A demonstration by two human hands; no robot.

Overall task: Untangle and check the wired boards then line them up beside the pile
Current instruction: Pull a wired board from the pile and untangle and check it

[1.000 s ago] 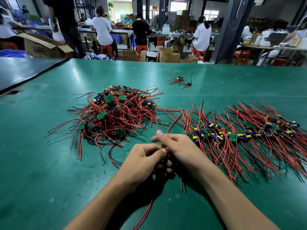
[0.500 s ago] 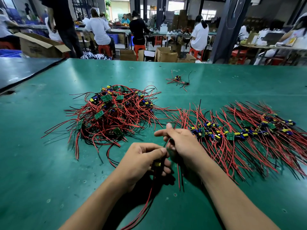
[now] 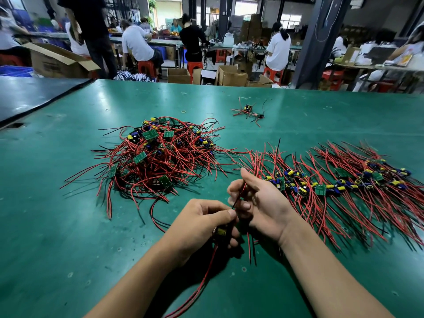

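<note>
A tangled pile (image 3: 160,157) of small green boards with red and black wires lies at the table's centre left. To its right runs a row of lined-up boards (image 3: 339,184), their wires fanned out. My left hand (image 3: 202,223) grips one wired board (image 3: 221,232) by its yellow part, low in front of me, and its red and black wires trail down toward me. My right hand (image 3: 259,203) pinches that board's upper wires (image 3: 239,193) between thumb and fingers, just left of the row's near end.
The green table (image 3: 68,226) carries a small separate cluster of wired boards (image 3: 249,111) at the far middle. A dark mat (image 3: 27,95) lies at the far left. Beyond the far edge are cardboard boxes (image 3: 59,63), red stools and several seated people.
My right hand has slid up along the wires, away from my left hand, drawing them straight. The left hand has stayed low, holding the board.
</note>
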